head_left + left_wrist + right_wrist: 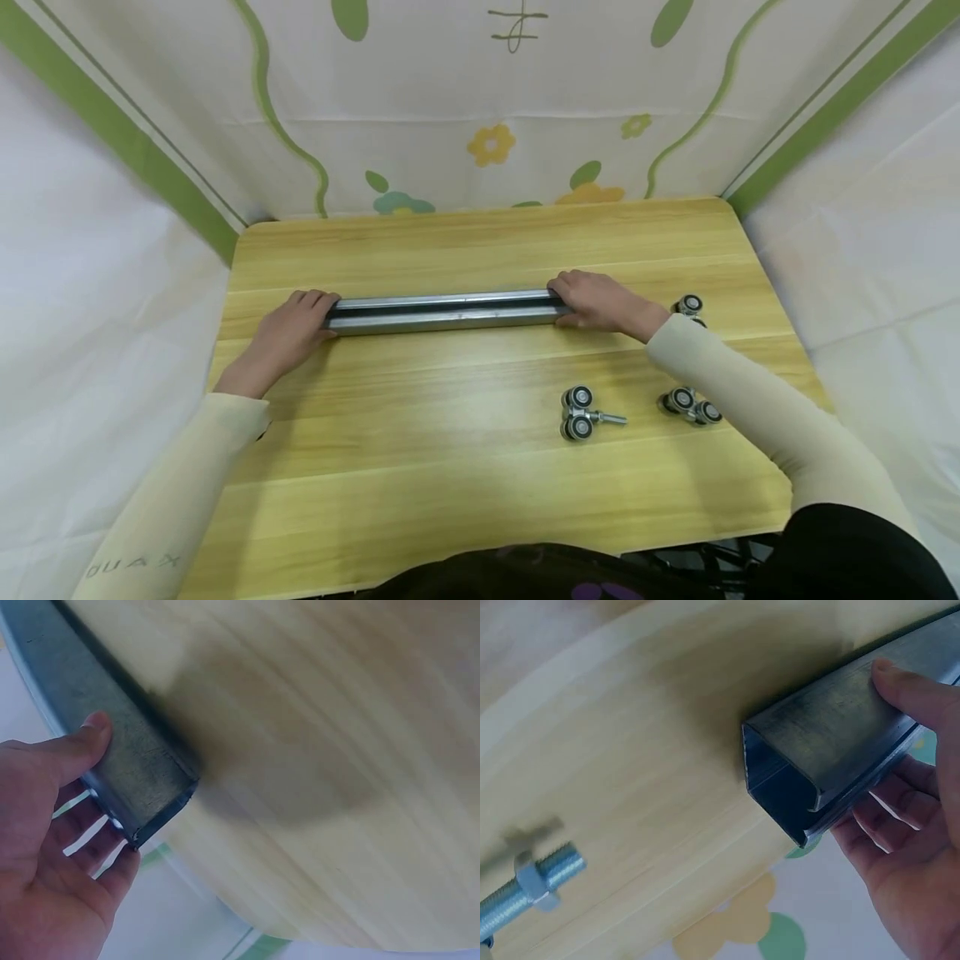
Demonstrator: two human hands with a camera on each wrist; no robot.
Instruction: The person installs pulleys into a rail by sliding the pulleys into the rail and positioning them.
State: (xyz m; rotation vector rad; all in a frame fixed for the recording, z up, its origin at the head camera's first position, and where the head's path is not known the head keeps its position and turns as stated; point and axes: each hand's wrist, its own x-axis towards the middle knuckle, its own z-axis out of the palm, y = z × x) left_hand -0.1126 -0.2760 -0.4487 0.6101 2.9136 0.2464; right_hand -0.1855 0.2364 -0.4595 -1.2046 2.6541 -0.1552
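A long grey metal channel rail (pixel 450 313) lies crosswise over the middle of the wooden table, its slot facing up. My left hand (pixel 291 332) grips its left end, the thumb on the near side wall and the fingers across the slotted side. At the right end my right hand (pixel 596 302) holds it the same way. The right wrist view shows the rail's hollow square end (pixel 780 784) with inward lips along the slot. In the left wrist view the thumb (pixel 90 742) presses the rail's flat side.
A roller trolley with a threaded bolt (pixel 579 414) lies in front of the rail, to the right. Another roller trolley (pixel 690 406) is farther right, and a third (pixel 688 306) is partly hidden behind my right sleeve. White patterned cloth (pixel 450 125) surrounds the table (pixel 420 500).
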